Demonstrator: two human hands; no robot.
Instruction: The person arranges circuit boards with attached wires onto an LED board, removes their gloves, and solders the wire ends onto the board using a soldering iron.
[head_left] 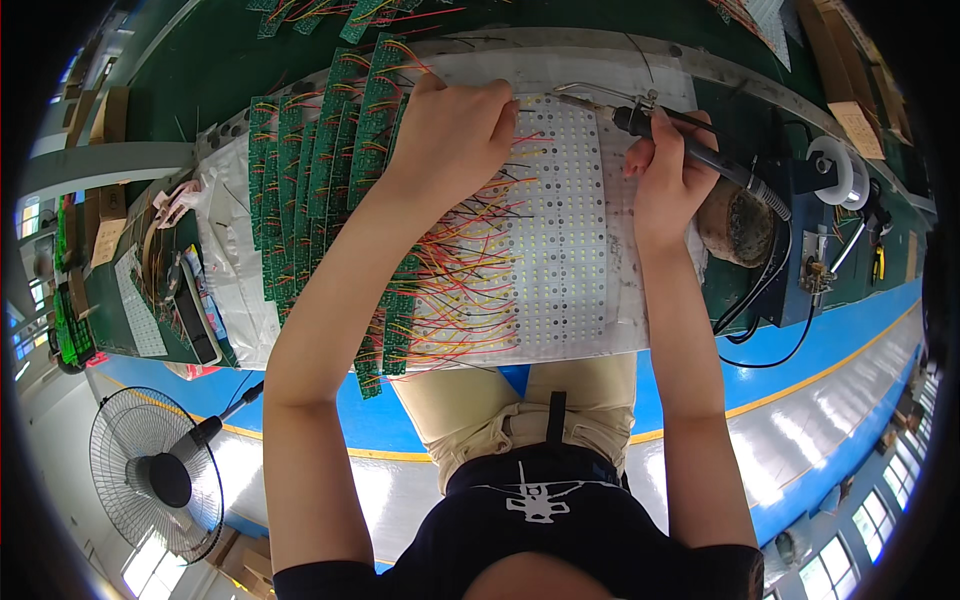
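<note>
**Two hands at a white LED panel, one holding a soldering iron**

Head camera, looking down from above: a person sits at a green workbench with both bare forearms reaching up from the lower edge.

The left hand rests on the upper left part of a large white panel dotted with rows of small round parts. Its fingers are curled downward, and fine red wire pokes out beside the fingertips; whether the fingers pinch that wire cannot be told, because the hand hides the contact.

The right hand is closed around the black handle of a soldering iron. The iron lies slanted, its thin metal tip pointing left over the top edge of the panel, near the left hand's fingertips. A black cord runs from the handle down to the right.

Left of the panel, overlapping green circuit boards lie in slanted rows, and many red, yellow and black wires run from them across the panel's left side.

Right of the right hand sits a round brownish lump, and beyond it a spool of solder wire. At the lower left, on the floor, stands an electric fan.
</note>
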